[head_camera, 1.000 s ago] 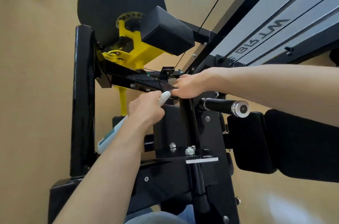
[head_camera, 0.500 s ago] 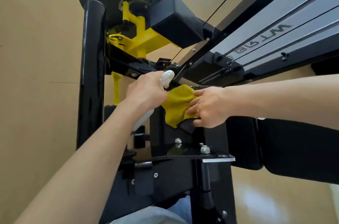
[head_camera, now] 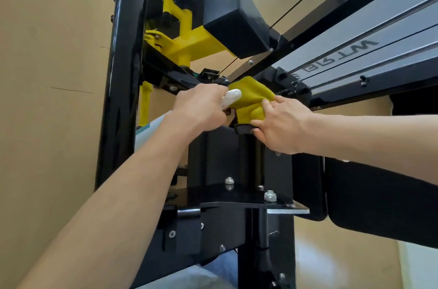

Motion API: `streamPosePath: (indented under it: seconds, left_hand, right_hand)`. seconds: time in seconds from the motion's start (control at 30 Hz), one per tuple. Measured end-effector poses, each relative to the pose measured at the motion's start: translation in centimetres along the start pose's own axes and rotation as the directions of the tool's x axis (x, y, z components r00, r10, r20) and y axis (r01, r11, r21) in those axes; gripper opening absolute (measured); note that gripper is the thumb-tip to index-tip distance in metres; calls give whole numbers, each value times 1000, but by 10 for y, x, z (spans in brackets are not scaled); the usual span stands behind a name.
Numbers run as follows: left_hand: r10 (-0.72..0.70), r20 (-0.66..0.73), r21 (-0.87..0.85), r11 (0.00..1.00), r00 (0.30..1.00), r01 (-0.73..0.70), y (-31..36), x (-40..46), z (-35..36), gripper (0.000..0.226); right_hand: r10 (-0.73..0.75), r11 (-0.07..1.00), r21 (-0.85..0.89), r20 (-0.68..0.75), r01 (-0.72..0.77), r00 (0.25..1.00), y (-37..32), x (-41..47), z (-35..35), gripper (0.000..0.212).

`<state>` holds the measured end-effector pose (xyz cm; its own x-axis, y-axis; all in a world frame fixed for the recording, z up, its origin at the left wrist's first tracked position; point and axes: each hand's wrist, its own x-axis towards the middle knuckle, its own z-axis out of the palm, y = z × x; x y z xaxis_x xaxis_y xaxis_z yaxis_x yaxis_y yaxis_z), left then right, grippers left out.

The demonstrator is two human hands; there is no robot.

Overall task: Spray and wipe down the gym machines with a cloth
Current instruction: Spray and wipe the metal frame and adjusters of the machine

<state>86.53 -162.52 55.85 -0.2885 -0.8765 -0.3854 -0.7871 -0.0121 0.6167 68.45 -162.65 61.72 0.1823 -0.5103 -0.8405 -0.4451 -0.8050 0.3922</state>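
A black gym machine point(head_camera: 239, 163) with yellow pivot parts point(head_camera: 187, 44) fills the head view. My left hand point(head_camera: 201, 106) grips a white spray bottle point(head_camera: 231, 97); its nozzle top pokes out beside my thumb and the body runs back under my wrist. A yellow cloth point(head_camera: 252, 99) lies bunched over the black upright's top at the centre. My right hand point(head_camera: 279, 125) pinches that cloth and presses it against the frame, right next to the bottle nozzle.
A black padded roller point(head_camera: 123, 75) stands upright at the left. Another black pad point(head_camera: 379, 196) sits at the right. The weight-stack guard point(head_camera: 355, 52) with cables slants across the upper right. Bolts stick up from the black plate point(head_camera: 248, 196) below my hands.
The view has shifted upward along the machine. The yellow cloth came into view under my right hand and has moved up the upright; my left hand with the bottle stays beside it.
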Motion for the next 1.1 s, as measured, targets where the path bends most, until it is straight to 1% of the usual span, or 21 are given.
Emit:
streamPosePath:
  seconds: [0.1, 0.17, 0.23, 0.33, 0.4, 0.47, 0.57, 0.63, 0.67, 0.73, 0.77, 0.8, 0.87, 0.93, 0.97, 1.0, 1.03, 1.07, 1.1]
  left_hand:
    - [14, -8, 46, 999, 1000, -14, 3, -1, 0, 33]
    - [17, -36, 71, 997, 999, -15, 4, -2, -1, 35]
    - [20, -64, 91, 996, 998, -14, 6, -2, -2, 35]
    - [26, -73, 84, 996, 997, -19, 7, -2, -4, 35]
    - [27, -61, 67, 998, 998, -23, 8, -2, -3, 35]
    - [29, -57, 67, 997, 998, -25, 8, -1, -1, 36]
    - [17, -44, 61, 998, 999, -15, 10, 0, -2, 40]
    - [12, -45, 57, 998, 999, -10, 11, 1, -2, 42]
    - [13, -53, 58, 998, 999, -10, 11, 1, -2, 41]
    - [15, -59, 61, 998, 998, -11, 11, 1, -2, 40]
    - [17, -59, 61, 998, 998, -13, 11, 1, -2, 40]
    - [18, -58, 64, 998, 998, -15, 11, 1, -2, 41]
    - [17, -56, 79, 997, 998, -12, 11, 1, -2, 42]
    - [17, -55, 79, 997, 998, -12, 12, 1, -2, 40]
    - [16, -54, 73, 997, 998, -13, 13, 1, -1, 39]
    - [18, -54, 70, 997, 998, -14, 13, 1, 0, 39]
    - [20, -55, 71, 997, 998, -16, 13, 1, 0, 39]
    - [22, -55, 74, 997, 998, -18, 12, 1, 0, 39]
    - [22, -54, 75, 997, 998, -18, 12, 1, 0, 39]
  right_hand:
    - [31, 997, 61, 102, -38, 994, -1, -1, -2, 57]
    - [10, 998, 61, 124, -18, 992, -1, -6, -5, 58]
    - [-70, 995, 74, 146, 60, 987, 0, -16, -7, 59]
    - [-243, 964, 160, 226, 210, 943, -10, -27, 0, 58]
    - [-276, 955, 174, 236, 239, 932, -16, -21, 7, 59]
    - [-240, 969, 116, 211, 219, 948, -17, -10, 11, 60]
    - [-158, 985, -44, 188, 169, 969, -12, 5, 8, 58]
    - [-75, 988, -116, 187, 98, 979, -7, 19, 4, 61]
    - [-29, 992, -116, 202, 53, 979, -5, 26, 0, 63]
    - [9, 1000, -28, 238, -2, 971, -4, 37, -9, 70]
    - [-3, 1000, 0, 245, 3, 969, -6, 40, -9, 71]
    - [-30, 999, 20, 245, 26, 969, -6, 39, -8, 71]
    - [-131, 989, 98, 245, 110, 961, -11, 37, -1, 70]
    - [-210, 968, 201, 302, 153, 930, -17, 33, 5, 80]
    - [-242, 940, 314, 338, 133, 910, -19, 29, 3, 83]
    - [-251, 885, 463, 368, 58, 895, -20, 29, -1, 80]
    - [-249, 836, 549, 402, -15, 881, -23, 31, -6, 73]
    - [-233, 829, 558, 385, -24, 893, -26, 36, -11, 67]
    - [-237, 860, 509, 312, 49, 920, -24, 40, -16, 62]
